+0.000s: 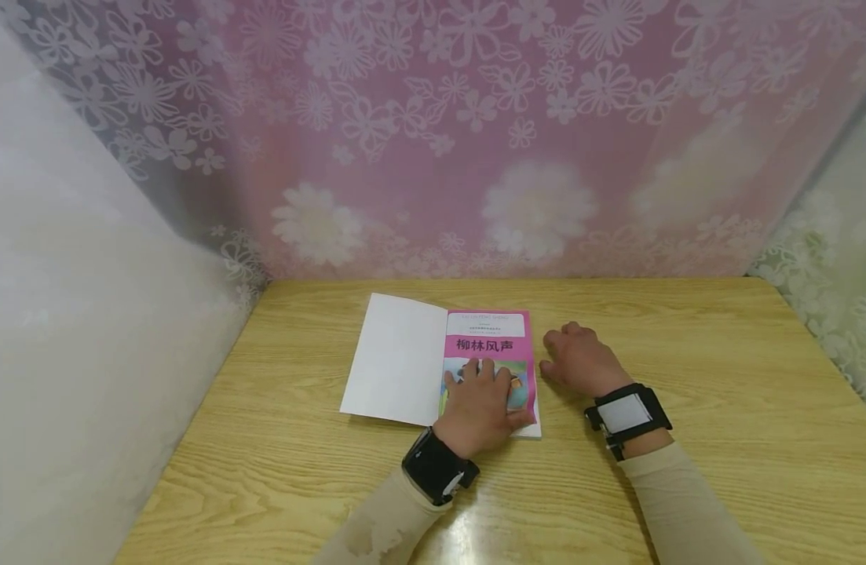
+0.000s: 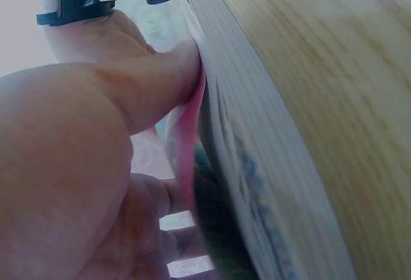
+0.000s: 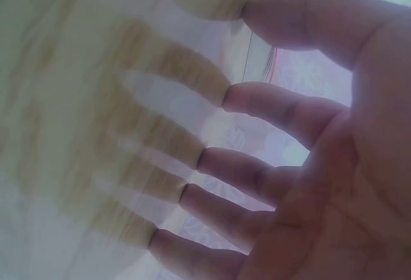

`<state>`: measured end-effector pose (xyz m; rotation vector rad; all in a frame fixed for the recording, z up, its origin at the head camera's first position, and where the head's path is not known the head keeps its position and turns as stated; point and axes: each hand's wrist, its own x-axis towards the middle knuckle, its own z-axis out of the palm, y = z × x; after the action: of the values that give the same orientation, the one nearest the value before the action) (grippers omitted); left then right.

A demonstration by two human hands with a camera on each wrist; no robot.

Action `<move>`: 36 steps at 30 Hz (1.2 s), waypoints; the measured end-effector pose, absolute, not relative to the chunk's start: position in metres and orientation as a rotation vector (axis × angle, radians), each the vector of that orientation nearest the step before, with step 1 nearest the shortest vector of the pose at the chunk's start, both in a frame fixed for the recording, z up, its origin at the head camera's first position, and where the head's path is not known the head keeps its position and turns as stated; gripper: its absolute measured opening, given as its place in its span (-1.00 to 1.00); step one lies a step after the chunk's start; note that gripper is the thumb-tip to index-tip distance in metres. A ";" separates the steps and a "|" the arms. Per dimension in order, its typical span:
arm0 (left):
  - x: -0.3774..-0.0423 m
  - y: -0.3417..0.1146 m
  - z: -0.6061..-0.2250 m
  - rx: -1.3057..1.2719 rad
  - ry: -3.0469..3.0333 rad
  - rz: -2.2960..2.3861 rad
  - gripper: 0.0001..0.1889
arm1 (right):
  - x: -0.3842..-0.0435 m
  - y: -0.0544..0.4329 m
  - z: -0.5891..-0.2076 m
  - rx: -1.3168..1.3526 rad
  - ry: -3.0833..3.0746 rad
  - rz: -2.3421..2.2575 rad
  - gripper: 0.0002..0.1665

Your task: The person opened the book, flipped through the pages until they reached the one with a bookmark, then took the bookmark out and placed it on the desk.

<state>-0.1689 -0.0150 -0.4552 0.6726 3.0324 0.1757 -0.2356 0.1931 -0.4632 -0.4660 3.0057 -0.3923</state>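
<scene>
An open book lies on the table, its right page pink with a colourful picture and large Chinese characters. The blank white inside of its cover is turned out to the left. My left hand rests on the right page with fingers spread over the picture. In the left wrist view, the thumb presses at the edge of the pink leaf, which bows away from the page block. To the right of the book, my right hand touches the tabletop with spread fingertips, holding nothing.
The wood-grain table reaches back to a pink flowered curtain. A pale wall borders the left side, and a floral covering the right. Each wrist wears a black strapped device.
</scene>
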 end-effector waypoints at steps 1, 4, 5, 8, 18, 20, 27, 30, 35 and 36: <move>-0.170 -0.016 -0.455 0.680 3.030 0.172 -0.38 | -0.236 0.193 -0.463 -0.463 3.004 -0.391 -0.67; -0.173 -0.019 -0.455 0.690 3.009 0.206 -0.41 | -0.236 0.192 -0.463 -0.446 2.999 -0.391 -0.66; -0.175 -0.021 -0.455 0.690 3.003 0.236 -0.43 | -0.236 0.192 -0.463 -0.444 2.998 -0.385 -0.66; -0.180 -0.028 -0.453 0.697 3.006 0.371 -0.56 | -0.236 0.191 -0.462 -0.430 2.994 -0.378 -0.63; -0.190 -0.063 -0.446 0.639 3.222 0.757 -0.19 | -0.231 0.189 -0.456 -0.419 2.996 -0.386 -0.57; -0.193 -0.072 -0.446 0.599 3.242 0.821 -0.12 | -0.231 0.189 -0.456 -0.422 2.991 -0.390 -0.58; -0.199 -0.111 -0.447 0.593 3.382 0.818 -0.13 | -0.231 0.189 -0.457 -0.435 2.974 -0.384 -0.54; -0.199 -0.125 -0.445 0.554 3.396 0.713 -0.04 | -0.232 0.190 -0.458 -0.446 2.981 -0.393 -0.55; -0.198 -0.143 -0.442 0.590 3.346 0.432 -0.01 | -0.234 0.191 -0.461 -0.451 2.985 -0.416 -0.57; -0.198 -0.145 -0.442 0.630 3.326 0.387 -0.06 | -0.235 0.191 -0.462 -0.451 2.987 -0.420 -0.57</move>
<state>-0.1976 -0.1454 -0.4417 0.6302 3.3261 0.3873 -0.2347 0.1906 -0.4621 -0.4506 2.9871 -0.4198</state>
